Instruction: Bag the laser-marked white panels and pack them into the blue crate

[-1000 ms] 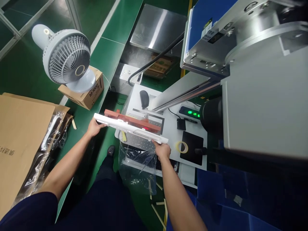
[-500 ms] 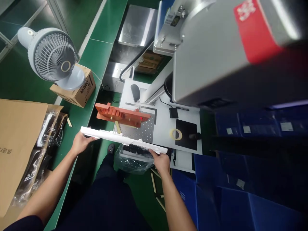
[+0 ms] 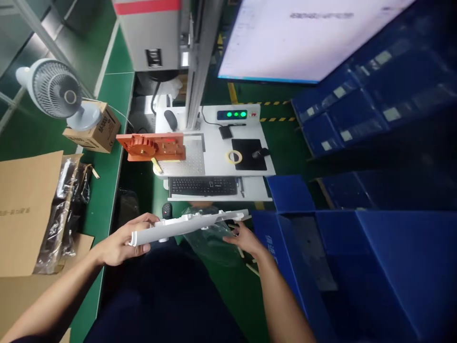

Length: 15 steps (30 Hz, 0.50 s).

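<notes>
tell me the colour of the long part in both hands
White, seen in the head view: the part spans left hand to right hand.

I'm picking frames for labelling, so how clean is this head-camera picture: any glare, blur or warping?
Head view: the monitor is blown out to near white, its text unreadable; the blue bins at right are smeared and dim; straight edges bow toward the borders; the white plastic part, held by left hand and right hand, is fairly sharp.
</notes>
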### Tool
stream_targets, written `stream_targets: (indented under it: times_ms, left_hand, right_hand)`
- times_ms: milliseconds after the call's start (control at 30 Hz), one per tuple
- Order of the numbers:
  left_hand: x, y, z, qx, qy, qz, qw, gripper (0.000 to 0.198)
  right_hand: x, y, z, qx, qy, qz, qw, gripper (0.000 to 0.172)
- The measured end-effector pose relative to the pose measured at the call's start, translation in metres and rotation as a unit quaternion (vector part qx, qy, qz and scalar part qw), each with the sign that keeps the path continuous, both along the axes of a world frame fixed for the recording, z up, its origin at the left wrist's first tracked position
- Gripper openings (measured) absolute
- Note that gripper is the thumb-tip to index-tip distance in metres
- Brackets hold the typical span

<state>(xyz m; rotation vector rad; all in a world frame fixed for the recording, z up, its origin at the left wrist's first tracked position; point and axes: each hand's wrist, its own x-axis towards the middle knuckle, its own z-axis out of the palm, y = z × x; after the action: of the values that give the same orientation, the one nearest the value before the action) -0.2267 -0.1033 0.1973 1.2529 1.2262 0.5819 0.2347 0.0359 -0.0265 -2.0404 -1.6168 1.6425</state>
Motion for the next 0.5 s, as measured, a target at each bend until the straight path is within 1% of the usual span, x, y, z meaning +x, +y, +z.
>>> stream_targets:
  times_ms: [33,67,133,167,233,333,433,500]
  left_hand:
    - [0.01,-0.008,0.001,0.003,-0.003,0.006,1.0,0.033]
    - [0.02,-0.015,0.002,0.006,-0.006,0.01,1.0,0.034]
    - [0.035,-0.03,0.007,0.012,-0.009,0.014,1.0,0.038]
    - [0.041,-0.037,0.011,0.014,-0.011,0.015,1.0,0.04]
    - [0.051,-0.05,0.02,0.017,-0.019,0.019,0.999,0.048]
    - [0.063,-0.067,0.034,0.024,-0.038,0.028,0.999,0.06]
    - [0.072,-0.083,0.042,0.016,-0.062,0.055,0.996,0.065]
    - [0.076,-0.093,0.046,0.01,-0.086,0.079,0.993,0.069]
  right_hand:
    - [0.013,-0.015,0.0,-0.022,-0.005,0.02,1.0,0.083]
    - [0.025,-0.03,0.0,-0.037,-0.005,0.032,0.999,0.074]
    - [0.042,-0.056,-0.002,-0.044,0.004,0.032,0.999,0.046]
    - [0.048,-0.066,-0.004,-0.036,0.003,0.024,0.999,0.037]
    - [0.055,-0.076,-0.008,-0.006,-0.015,0.007,1.0,0.032]
    - [0.059,-0.069,-0.015,0.052,-0.047,-0.019,0.997,0.035]
    - [0.059,-0.047,-0.017,0.098,-0.059,-0.042,0.993,0.038]
    - [0.058,-0.032,-0.015,0.119,-0.064,-0.058,0.989,0.038]
